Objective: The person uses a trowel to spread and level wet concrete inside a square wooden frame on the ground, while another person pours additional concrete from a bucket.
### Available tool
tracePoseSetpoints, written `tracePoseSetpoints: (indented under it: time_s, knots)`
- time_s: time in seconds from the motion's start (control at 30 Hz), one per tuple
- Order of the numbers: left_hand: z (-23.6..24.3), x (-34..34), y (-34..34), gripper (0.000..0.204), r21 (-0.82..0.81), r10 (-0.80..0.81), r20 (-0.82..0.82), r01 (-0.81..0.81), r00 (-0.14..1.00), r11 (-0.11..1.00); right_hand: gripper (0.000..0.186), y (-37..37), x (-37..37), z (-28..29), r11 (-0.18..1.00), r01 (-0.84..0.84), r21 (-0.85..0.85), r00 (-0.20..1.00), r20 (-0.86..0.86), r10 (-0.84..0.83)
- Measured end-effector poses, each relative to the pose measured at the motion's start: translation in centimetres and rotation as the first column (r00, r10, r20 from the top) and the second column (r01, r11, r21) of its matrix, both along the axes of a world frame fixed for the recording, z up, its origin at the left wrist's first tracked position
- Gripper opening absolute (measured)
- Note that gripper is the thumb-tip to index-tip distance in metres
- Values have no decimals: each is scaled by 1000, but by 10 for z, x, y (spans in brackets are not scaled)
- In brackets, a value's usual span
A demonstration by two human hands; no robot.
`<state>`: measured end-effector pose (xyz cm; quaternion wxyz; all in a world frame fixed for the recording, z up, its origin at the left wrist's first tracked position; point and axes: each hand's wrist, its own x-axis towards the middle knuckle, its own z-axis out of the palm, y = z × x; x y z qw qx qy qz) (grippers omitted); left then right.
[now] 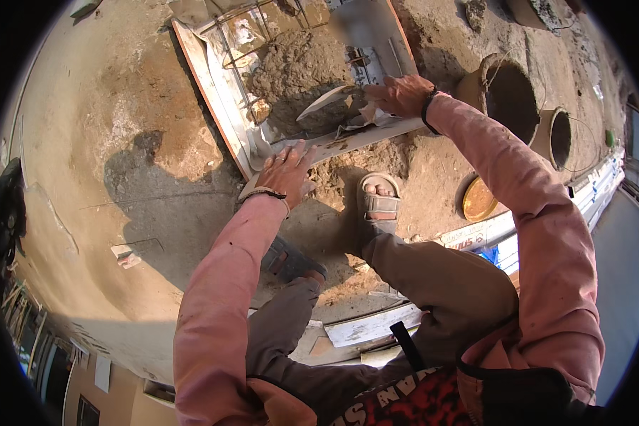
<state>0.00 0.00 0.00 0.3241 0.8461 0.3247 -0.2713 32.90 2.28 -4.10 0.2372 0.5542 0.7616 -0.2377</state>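
A shallow rectangular formwork [212,99] with reddish outer edges lies on the ground [167,64], filled in part with a lumpy wet concrete mix [298,67]. Bars of a rebar grid [264,20] show at its far edge and along its left side. A pale lining sheet [252,142] is crumpled along the inner walls.

The left hand [285,170] lies palm down at the formwork's near left corner, fingers extended and thumb out to the side, holding nothing. The right hand [402,96] is at the near right corner, fingers curled; whether it grips something there I cannot tell. Just left of its fingertips, a pale curved strip [324,101] lies over the mix; its kind is unclear.

To the right of the formwork, 2 dark buckets [511,99] [560,138] lean with their mouths showing, and nearer the person is an orange-brown round dish [479,199]. 2 sandals [380,206] [291,260] stand on the ground before the near edge. Printed lettering marks a long white panel [468,233] at the right, and large pale letters cross the red-and-black shirt [426,408].
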Motion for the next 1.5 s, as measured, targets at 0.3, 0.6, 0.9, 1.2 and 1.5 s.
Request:
tracePoseSetpoints:
  time_s: [0.3, 0.6, 0.9, 1.2, 1.5]
  knots:
    - [-51, -27, 6, 51, -108, 72, 280, -43, 957, 993, 29, 91, -3, 1, 950, -128, 283, 992, 54, 118]
    - [-49, -17, 11, 49, -175, 75, 305, -21, 949, 984, 41, 121, 17, -8, 904, 252, 345, 962, -191, -195]
    - [-43, -8, 4, 49, -173, 84, 320, -29, 944, 984, 39, 72, -31, -50, 966, 116, 230, 993, -60, -105]
    - [-43, -26, 11, 47, -263, 185, 283, -109, 941, 959, 37, 11, -70, 11, 913, 307, 268, 911, -362, -200]
    - [-57, -26, 70, 50, -3, -167, 152, 170, 974, 986, 42, -47, -79, 70, 931, 241, 274, 890, -446, -99]
